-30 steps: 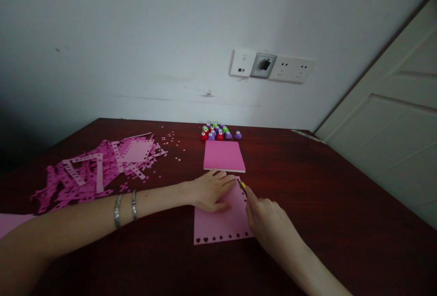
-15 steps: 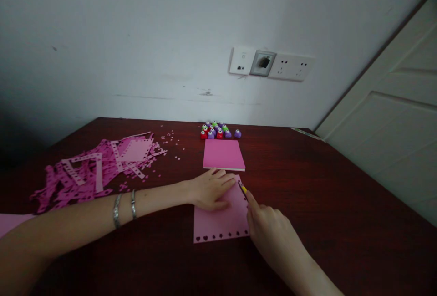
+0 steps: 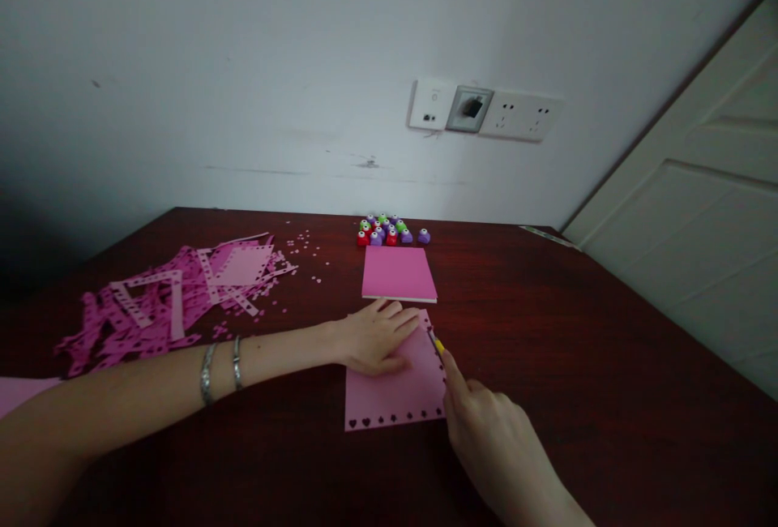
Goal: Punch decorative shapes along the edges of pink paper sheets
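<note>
My left hand (image 3: pixel 375 339) lies flat with fingers spread on a pink sheet of paper (image 3: pixel 392 399), pressing it to the table. Small heart and flower-like shapes are punched along the sheet's near edge and down its right side. My right hand (image 3: pixel 489 430) is closed around a yellow utility knife (image 3: pixel 438 345), whose blade lies against the sheet along its right edge. Most of the knife's handle is hidden in my fist. Just beyond the sheet sits a square pink paper pad (image 3: pixel 398 274).
Several small red, purple and green craft punches (image 3: pixel 384 230) cluster behind the pad. A heap of pink paper scraps (image 3: pixel 176 292) spreads at the left, with tiny cutouts strewn near it. Another pink sheet (image 3: pixel 27 394) lies under my left forearm. The wall stands behind the dark table (image 3: pixel 547 324).
My right hand has drawn the knife slightly toward me along the sheet's right edge. My left hand stays flat on the paper.
</note>
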`<state>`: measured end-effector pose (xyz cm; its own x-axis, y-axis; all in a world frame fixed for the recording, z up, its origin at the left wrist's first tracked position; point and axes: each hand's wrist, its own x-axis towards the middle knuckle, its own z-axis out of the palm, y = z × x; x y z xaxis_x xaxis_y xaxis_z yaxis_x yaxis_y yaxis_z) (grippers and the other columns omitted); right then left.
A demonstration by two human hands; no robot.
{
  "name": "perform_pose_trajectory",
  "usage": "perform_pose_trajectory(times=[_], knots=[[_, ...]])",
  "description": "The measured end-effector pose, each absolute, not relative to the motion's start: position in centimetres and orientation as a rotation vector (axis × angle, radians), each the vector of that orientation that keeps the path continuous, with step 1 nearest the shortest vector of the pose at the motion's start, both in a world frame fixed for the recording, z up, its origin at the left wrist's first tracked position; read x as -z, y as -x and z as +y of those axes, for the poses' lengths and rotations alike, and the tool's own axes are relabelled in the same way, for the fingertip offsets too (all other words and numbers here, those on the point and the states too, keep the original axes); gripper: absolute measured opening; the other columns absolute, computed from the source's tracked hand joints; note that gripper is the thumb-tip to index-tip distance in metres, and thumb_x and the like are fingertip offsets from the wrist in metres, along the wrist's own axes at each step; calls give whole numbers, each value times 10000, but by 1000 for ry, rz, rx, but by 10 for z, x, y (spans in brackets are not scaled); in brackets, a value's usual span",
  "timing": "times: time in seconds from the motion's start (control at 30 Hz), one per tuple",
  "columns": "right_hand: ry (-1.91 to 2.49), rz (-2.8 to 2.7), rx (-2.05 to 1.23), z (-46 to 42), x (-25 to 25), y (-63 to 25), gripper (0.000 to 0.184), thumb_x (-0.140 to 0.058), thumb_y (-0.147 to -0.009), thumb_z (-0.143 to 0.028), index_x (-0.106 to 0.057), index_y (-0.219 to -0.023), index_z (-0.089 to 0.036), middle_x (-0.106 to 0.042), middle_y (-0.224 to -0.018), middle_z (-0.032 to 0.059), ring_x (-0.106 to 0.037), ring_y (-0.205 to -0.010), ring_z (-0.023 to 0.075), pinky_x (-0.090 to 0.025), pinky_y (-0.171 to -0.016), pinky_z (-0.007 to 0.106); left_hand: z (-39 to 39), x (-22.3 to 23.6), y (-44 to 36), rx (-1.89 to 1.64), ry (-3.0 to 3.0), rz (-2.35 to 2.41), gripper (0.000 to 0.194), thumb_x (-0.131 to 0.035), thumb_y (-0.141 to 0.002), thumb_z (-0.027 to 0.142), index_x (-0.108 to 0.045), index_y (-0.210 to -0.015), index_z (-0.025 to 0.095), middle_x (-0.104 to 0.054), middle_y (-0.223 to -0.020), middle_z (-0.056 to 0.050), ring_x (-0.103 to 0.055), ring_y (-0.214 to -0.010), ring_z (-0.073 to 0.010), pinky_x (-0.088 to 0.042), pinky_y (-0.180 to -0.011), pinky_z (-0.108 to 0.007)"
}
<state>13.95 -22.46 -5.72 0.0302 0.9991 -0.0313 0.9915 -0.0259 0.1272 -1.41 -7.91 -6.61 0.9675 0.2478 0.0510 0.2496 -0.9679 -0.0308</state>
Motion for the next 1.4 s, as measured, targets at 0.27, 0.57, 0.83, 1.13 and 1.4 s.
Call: perform_pose_trajectory(times=[0.27,0.57,0.83,1.13,1.4], knots=[[-2195,2110,-102,-232,58,-138,526,-485,-788,-45,-466,-1306,-135,-677,-651,42,-668,-511,208,-511,-420,262,-80,68,14,87,3033,-382,617,-348,-861,490,-333,-1326,85,-388,-1377,-138,-424,-1096,-273,-266,-956,-390],[-2187,2265,-383,-240,69,-141,526,-540,-693,-32,-558,-1213,-114,-636,-536,3,-613,-380,167,-419,-314,202,-80,68,15,75,3028,-390,630,-349,-861,501,-325,-1334,85,-369,-1391,-137,-405,-1112,-281,-263,-963,-396],[-2137,2262,-552,-254,78,-136,480,-486,-701,-32,-585,-1169,-75,-598,-529,15,-578,-341,150,-382,-293,197,-80,71,15,50,3039,-428,659,-326,-866,517,-263,-1371,99,-339,-1413,-138,-384,-1148,-288,-244,-977,-415],[-2176,2227,-409,-263,77,-137,453,-438,-779,-65,-547,-1216,-105,-618,-569,22,-593,-368,138,-402,-315,186,-80,70,15,48,3049,-430,660,-314,-871,519,-251,-1379,101,-330,-1418,-137,-384,-1152,-289,-243,-979,-414],[-2186,2359,-214,-277,89,-151,459,-435,-796,-83,-540,-1239,-141,-645,-579,10,-599,-348,146,-409,-272,190,-80,71,16,25,3066,-442,696,-255,-880,559,-213,-1398,97,-287,-1442,-134,-344,-1196,-302,-217,-1002,-427]])
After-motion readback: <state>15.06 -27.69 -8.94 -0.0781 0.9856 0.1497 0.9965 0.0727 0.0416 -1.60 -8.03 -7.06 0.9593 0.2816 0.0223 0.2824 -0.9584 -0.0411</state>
